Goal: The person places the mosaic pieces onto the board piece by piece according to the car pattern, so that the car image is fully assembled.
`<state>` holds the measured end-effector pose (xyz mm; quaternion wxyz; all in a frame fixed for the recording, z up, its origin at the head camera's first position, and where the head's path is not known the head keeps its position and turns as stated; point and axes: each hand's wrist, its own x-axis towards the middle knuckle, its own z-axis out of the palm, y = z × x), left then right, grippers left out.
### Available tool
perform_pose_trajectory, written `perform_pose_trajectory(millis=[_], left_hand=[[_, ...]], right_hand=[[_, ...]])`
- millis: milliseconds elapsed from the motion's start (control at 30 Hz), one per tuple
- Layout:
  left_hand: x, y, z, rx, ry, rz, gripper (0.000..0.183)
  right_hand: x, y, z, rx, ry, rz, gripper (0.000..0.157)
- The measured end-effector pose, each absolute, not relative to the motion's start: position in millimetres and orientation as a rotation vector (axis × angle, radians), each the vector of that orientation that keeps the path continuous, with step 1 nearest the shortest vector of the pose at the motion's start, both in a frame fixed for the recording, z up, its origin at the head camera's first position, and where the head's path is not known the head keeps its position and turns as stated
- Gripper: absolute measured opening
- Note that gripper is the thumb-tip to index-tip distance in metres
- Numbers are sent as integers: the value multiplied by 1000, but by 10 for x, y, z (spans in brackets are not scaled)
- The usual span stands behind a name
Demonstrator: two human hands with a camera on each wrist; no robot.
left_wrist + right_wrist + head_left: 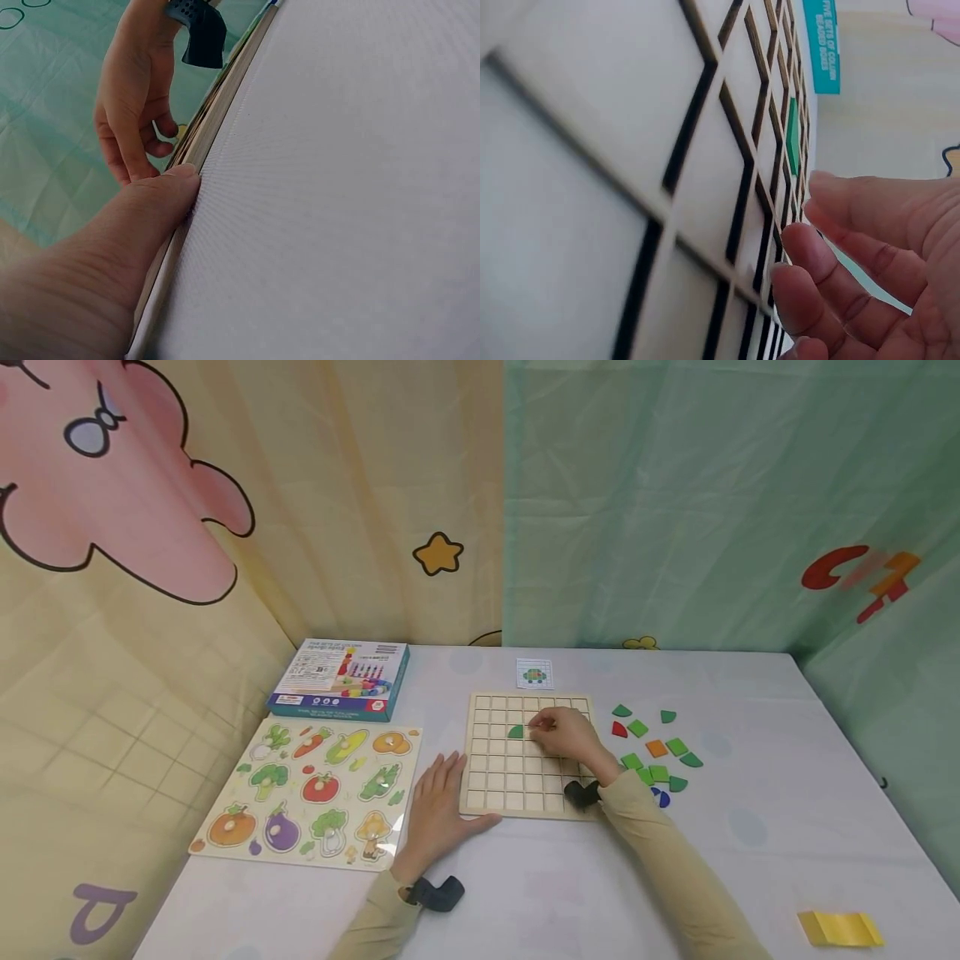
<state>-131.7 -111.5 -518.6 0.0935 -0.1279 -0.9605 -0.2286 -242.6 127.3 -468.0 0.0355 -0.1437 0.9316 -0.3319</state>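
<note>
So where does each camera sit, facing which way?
Head: on the head, facing forward and down at the board; left hand, right hand, sleeves show.
Left wrist: on that wrist, looking along the board's edge; left thumb, right hand show.
Right wrist: on that wrist, looking across the board; right hand shows.
Head and right wrist share the board's green piece.

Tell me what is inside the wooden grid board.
One green piece shows in a cell of the wooden grid board. The right hand hides some cells; what those contain, if anything, cannot be seen.
</note>
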Motion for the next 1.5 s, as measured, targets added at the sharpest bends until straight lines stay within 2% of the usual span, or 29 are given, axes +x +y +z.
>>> perform_pose_trajectory(millis=[267,733,1133,1500], left_hand=[[-1316,-1104,-5196,-378,-2846,-665,105],[-1305,-1108,-5194,-380,-2841,-659,106],[-1317,-1111,-5185,-389,-2833,-664,105],[-1327,-1113,-5186,-391,-2843,-660,107]], right_hand=[[-2293,1673,-4616,-406,2892,-1128,18],[-2214,2471,-4617,-80,3025,-1043,25],[-2217,2688,-4654,88,2978,-969,37],[-2253,2690,-4641,119,2958,-899,36]])
